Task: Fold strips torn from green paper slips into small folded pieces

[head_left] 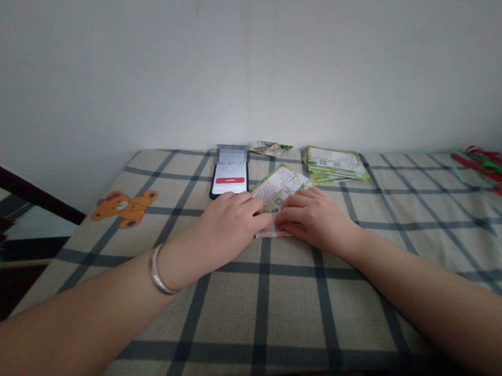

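One phone [230, 180] by the left hand [237, 220], printed stack [335, 161] farther back

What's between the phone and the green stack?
Head view: a crumpled green piece at the back; nearer, the flat printed sheet.

Left fingers [255, 205] curled, right fingers [290, 214] bent

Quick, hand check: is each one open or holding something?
Left hand: curled at the printed sheet; grip can't be told.
Right hand: curled over that sheet; grip can't be told.
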A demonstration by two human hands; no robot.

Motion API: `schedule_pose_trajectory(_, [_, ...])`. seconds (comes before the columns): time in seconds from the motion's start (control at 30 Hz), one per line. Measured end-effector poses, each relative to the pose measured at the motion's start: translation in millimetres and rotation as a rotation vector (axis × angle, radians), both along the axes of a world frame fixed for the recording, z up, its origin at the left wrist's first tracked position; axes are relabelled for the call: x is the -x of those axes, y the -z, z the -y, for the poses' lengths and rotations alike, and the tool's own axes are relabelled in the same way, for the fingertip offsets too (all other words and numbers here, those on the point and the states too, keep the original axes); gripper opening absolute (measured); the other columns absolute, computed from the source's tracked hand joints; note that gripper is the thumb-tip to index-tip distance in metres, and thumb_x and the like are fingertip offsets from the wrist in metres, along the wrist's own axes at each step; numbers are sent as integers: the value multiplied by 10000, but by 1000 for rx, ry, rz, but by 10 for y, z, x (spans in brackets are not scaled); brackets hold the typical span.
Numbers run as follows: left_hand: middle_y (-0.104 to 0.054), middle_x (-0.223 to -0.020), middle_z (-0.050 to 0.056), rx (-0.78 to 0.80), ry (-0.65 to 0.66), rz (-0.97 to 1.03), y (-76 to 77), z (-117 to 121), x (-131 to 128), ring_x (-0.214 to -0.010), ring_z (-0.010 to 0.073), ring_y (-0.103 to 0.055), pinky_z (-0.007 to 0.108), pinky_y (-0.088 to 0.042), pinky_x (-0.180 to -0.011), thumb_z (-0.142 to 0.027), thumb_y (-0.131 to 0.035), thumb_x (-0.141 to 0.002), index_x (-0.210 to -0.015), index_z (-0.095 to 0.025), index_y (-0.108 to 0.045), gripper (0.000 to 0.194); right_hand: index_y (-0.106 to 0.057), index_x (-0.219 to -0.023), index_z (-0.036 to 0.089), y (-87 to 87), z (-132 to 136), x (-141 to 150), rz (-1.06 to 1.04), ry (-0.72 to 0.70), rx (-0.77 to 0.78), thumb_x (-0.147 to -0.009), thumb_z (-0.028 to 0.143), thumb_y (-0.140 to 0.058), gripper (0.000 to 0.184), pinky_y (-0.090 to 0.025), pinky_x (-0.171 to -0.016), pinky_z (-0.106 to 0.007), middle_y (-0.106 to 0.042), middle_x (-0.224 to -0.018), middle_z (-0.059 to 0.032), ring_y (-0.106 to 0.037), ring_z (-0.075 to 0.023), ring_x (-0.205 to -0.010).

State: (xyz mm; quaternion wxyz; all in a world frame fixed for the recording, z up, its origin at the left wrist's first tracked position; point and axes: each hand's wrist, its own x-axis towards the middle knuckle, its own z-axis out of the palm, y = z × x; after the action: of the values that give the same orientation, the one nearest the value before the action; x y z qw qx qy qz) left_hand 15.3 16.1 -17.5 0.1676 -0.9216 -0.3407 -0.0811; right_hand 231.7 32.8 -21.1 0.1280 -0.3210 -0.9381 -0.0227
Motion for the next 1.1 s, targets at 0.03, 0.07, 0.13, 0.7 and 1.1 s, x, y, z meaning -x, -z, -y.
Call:
schedule_pose_trajectory(0.03, [-611,-861,32,11,5,5,5,-3,3,-867,243,-567,360,-436,-688,-210,-562,-894,-841,-209,-625,83,-700,-914,258,4,-4,-3,-2,-8,10,-918,298,-564,142,-332,-776,-319,-669,-898,-5,-566,-189,-868])
schedule_pose_trajectory(0.07, [-614,-863,32,26,9,10,8,-5,6,-874,241,-566,362,-441,-701,-207,-562,-895,-844,-203,-627,83,-703,-912,263,7,-7,-6,-8,-11,21,-915,293,-569,137,-331,-779,-319,-672,-902,-1,-568,-187,-873])
schedule_pose_trajectory(0.13, [-623,-862,33,62,6,21,9,-8,12,-874,232,-565,361,-448,-722,-196,-562,-893,-849,-189,-633,84,-709,-914,269,7,-9,-12,-32,-12,41,-916,291,-569,142,-331,-785,-315,-680,-913,4,-573,-183,-883])
schedule_pose_trajectory(0.7, [-606,-899,58,235,-50,99,-19,9,31,-892,206,-560,346,-453,-770,-277,-558,-909,-865,-154,-654,162,-722,-848,238,14,57,-24,-59,28,38,-915,418,-558,252,-335,-776,-338,-708,-952,-19,-604,-197,-893])
schedule_pose_trajectory(1.1, [-624,-889,64,175,-10,75,-20,12,40,-878,202,-563,342,-465,-765,-244,-549,-902,-839,-148,-662,161,-693,-856,250,8,97,22,-57,71,30,-886,405,-607,180,-303,-778,-343,-700,-938,-12,-592,-205,-906])
